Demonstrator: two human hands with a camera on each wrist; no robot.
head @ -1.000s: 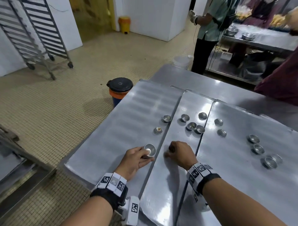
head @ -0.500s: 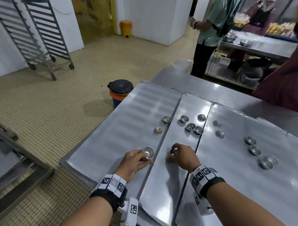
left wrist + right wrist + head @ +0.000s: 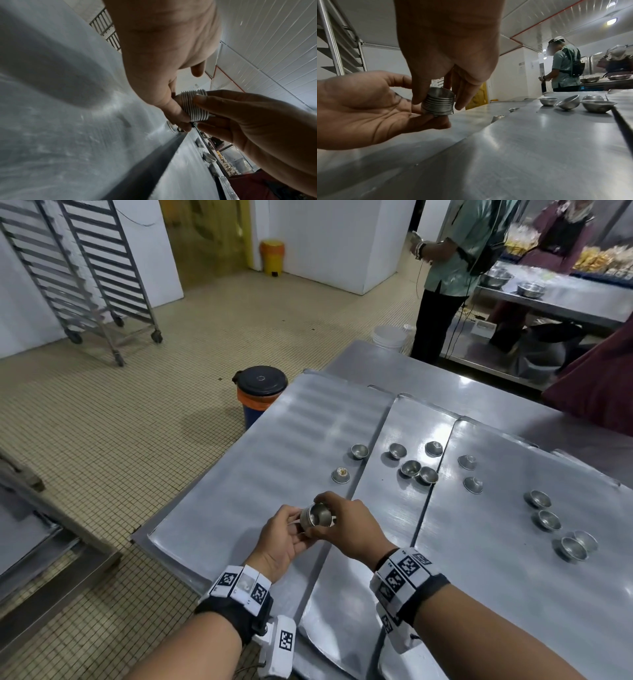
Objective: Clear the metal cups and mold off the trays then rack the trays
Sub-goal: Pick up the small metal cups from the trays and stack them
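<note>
Three flat steel trays lie side by side: left tray (image 3: 274, 467), middle tray (image 3: 383, 542), right tray (image 3: 513, 577). My left hand (image 3: 291, 532) cradles a nested stack of metal cups (image 3: 315, 517) from below, just above the seam between the left and middle trays. My right hand (image 3: 342, 522) pinches the top of that stack (image 3: 439, 105) from above with thumb and fingers. The stack's ribbed rims (image 3: 195, 106) show between both hands. Several loose cups lie on all three trays, such as an upturned one (image 3: 340, 475) and a pair (image 3: 419, 471).
Two wheeled tray racks (image 3: 85, 268) stand at the far left wall. A black-lidded bin (image 3: 261, 392) sits by the table's left edge. A person in a green shirt (image 3: 452, 268) stands behind the table beside a white bucket (image 3: 390, 337). A low steel frame (image 3: 41, 542) sits at near left.
My right hand lifted a cup off the middle tray and carried it left onto the stack. My left hand raised the stack off the left tray to meet it.
</note>
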